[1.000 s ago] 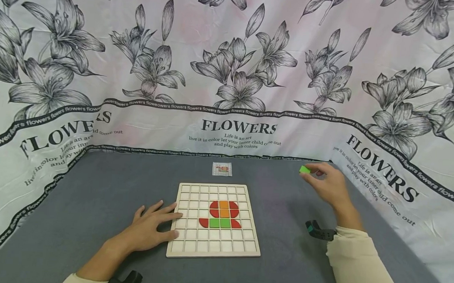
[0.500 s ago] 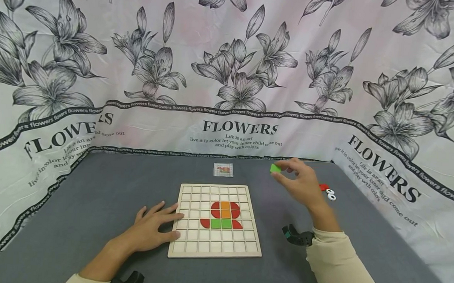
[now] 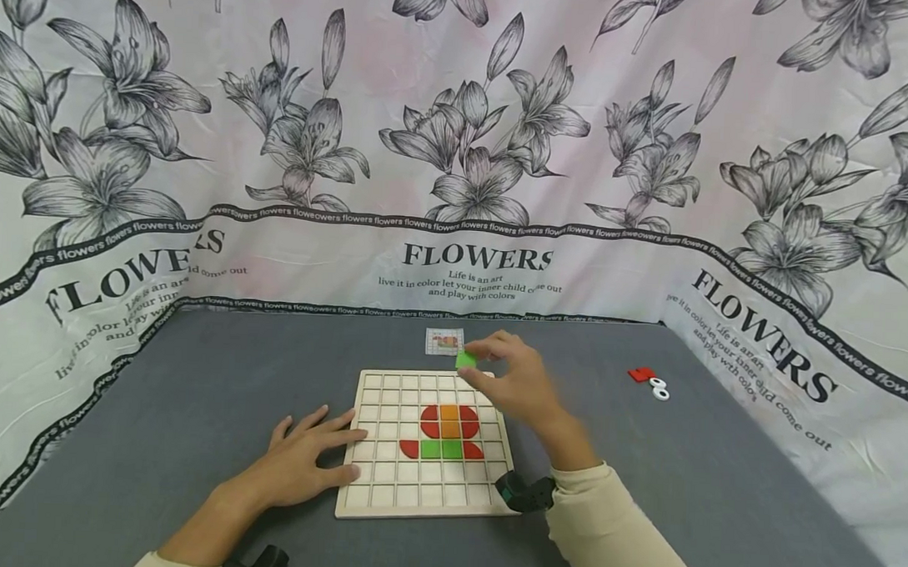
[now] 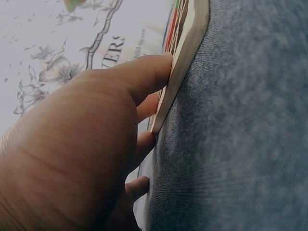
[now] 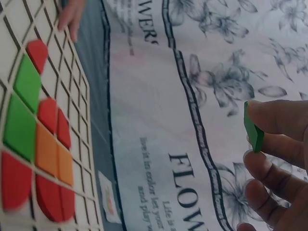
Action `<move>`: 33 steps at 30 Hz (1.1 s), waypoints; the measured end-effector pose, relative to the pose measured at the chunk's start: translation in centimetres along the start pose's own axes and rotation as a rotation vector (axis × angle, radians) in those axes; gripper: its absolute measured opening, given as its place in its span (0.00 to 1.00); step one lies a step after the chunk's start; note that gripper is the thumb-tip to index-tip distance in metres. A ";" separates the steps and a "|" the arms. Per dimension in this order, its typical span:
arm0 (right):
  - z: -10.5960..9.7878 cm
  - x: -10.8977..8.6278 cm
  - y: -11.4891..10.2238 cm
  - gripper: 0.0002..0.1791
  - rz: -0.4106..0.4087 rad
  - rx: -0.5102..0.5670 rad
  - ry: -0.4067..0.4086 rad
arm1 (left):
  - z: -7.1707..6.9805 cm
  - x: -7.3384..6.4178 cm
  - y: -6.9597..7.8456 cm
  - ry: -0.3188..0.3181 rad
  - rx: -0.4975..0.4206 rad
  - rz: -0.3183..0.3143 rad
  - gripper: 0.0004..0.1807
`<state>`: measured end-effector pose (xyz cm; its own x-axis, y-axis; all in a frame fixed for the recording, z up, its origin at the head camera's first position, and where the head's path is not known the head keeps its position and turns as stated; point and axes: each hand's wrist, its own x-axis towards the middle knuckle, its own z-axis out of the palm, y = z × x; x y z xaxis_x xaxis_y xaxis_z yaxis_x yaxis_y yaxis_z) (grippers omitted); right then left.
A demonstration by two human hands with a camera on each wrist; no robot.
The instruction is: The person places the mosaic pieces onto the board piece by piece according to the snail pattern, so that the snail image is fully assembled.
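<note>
A wooden grid board (image 3: 387, 473) lies on the grey table with red, orange and green tiles set in some of its squares. My left hand (image 3: 293, 466) rests at the board's left edge, fingers spread and thumb touching the rim. In the left wrist view the thumb lies against the board's side (image 4: 185, 57). My right hand (image 3: 514, 381) pinches a green tile (image 3: 465, 361) between thumb and finger, held above the board's far edge. Seen from the right wrist, that green tile (image 5: 253, 127) is thin and tilted, in the air apart from the board.
Behind the board lies a small printed picture card (image 3: 444, 341). Far right on the table are a few red pieces (image 3: 641, 374) and white rings (image 3: 659, 393). A flower-printed cloth (image 3: 469, 267) hangs around the table's back and sides.
My right hand has carried the green tile leftward from the table's right side to above the board's far edge, uncovering the red pieces and white rings. The left hand stays in place.
</note>
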<state>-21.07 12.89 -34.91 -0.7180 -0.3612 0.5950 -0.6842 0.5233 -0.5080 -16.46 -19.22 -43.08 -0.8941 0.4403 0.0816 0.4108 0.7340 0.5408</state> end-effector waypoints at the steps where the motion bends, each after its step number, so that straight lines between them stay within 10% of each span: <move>1: 0.4 0.0 -0.1 0.16 0.002 0.004 -0.009 | 0.0 0.0 0.0 0.000 0.003 0.000 0.31; 18: 6.5 -0.2 -0.9 0.12 0.042 0.014 -0.138 | 0.3 0.1 0.1 0.002 0.014 -0.009 0.31; 33: 9.0 -1.3 -0.4 0.12 0.099 -0.284 -0.325 | 0.2 0.1 -0.1 -0.004 0.011 -0.009 0.32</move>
<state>-20.97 6.19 -41.09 -0.8124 -0.4986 0.3024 -0.5803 0.7427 -0.3341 -16.58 -19.16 -43.32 -0.8970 0.4360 0.0731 0.4047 0.7433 0.5326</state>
